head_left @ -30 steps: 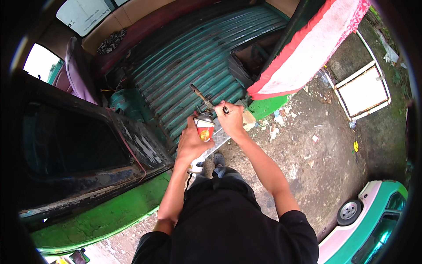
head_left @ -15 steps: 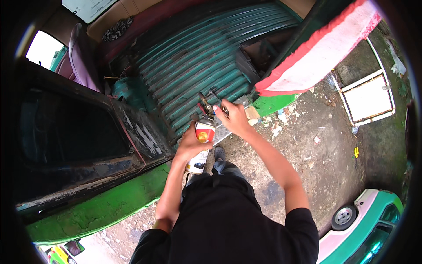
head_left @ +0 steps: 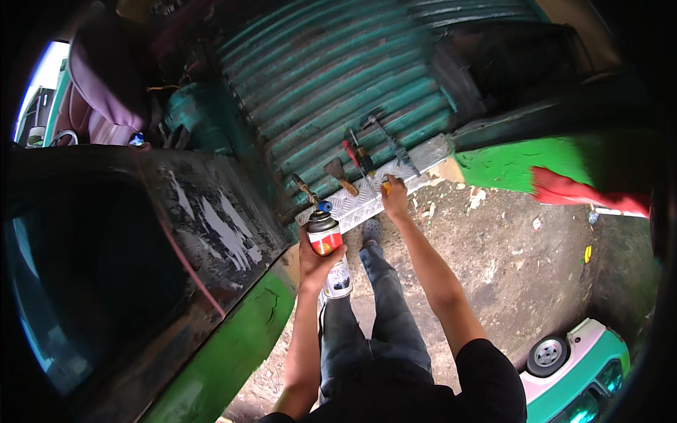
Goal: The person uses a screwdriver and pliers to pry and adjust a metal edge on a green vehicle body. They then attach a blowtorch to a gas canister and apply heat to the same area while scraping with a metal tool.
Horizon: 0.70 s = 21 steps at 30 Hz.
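Observation:
My left hand [head_left: 315, 262] is wrapped around a gas can [head_left: 326, 243] with a black top and a red and white label. A torch head [head_left: 307, 190] with a brass-coloured nozzle and blue knob sits on the can, pointing away from me. No flame shows. At the edge of the metal tread plate [head_left: 345, 209], my right hand [head_left: 395, 197] is closed around a small yellow-orange piece [head_left: 386, 187], too small to name. Beyond it lie a red-handled screwdriver [head_left: 349, 149], a black and yellow screwdriver [head_left: 365, 161] and a wooden-handled scraper [head_left: 342, 178].
A long metal tool [head_left: 391, 141] rests on the ribbed green vehicle floor [head_left: 310, 92]. To the left stands an open, peeling door [head_left: 226, 225]. A red cloth [head_left: 592, 194] hangs at the right. A green and pink car [head_left: 578, 359] is parked at the lower right.
My right hand has left the torch head and moved right, down to the tread plate. The left hand still holds the can. My view has shifted, bringing the tools and my legs into sight.

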Tool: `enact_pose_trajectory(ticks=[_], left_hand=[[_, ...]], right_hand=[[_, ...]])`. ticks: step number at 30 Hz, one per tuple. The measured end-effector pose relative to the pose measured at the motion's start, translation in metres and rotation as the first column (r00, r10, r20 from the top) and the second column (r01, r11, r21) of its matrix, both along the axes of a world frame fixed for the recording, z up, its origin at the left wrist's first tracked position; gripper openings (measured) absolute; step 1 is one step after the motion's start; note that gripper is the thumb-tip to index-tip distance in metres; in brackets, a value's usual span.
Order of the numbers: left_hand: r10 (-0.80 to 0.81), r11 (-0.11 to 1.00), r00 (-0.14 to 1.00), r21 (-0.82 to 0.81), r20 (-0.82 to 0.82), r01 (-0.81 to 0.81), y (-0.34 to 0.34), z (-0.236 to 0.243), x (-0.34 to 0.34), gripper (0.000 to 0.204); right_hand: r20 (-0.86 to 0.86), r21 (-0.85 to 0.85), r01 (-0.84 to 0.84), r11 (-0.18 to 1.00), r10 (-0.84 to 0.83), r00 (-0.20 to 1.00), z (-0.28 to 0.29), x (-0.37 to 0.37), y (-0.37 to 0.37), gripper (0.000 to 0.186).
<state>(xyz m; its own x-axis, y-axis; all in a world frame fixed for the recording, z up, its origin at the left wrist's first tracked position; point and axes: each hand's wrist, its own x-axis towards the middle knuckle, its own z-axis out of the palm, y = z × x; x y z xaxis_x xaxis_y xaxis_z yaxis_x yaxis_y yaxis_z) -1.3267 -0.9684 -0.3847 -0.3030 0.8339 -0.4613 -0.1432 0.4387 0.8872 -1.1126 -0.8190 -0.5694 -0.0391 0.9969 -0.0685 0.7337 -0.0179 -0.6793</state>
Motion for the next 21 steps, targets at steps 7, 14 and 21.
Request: enact_pose_trajectory(ticks=[7,14,21], left_hand=[[-0.065,0.997,0.992,0.039,-0.104,0.069,0.017,-0.035,-0.002,0.077],[-0.098,0.995,0.838,-0.046,-0.536,0.086,0.042,0.079,0.035,0.083],[-0.096,0.985,0.754,0.045,-0.650,0.164,0.050,0.209,0.057,0.084]], right_hand=[[-0.057,0.055,0.197,0.979,-0.193,0.979,0.015,-0.017,0.033,0.036],[-0.319,-0.212,-0.008,0.977,-0.062,0.946,0.275,-0.066,-0.022,0.059],[-0.506,0.128,0.276,0.953,-0.177,0.844,0.384,-0.068,-0.020,0.057]])
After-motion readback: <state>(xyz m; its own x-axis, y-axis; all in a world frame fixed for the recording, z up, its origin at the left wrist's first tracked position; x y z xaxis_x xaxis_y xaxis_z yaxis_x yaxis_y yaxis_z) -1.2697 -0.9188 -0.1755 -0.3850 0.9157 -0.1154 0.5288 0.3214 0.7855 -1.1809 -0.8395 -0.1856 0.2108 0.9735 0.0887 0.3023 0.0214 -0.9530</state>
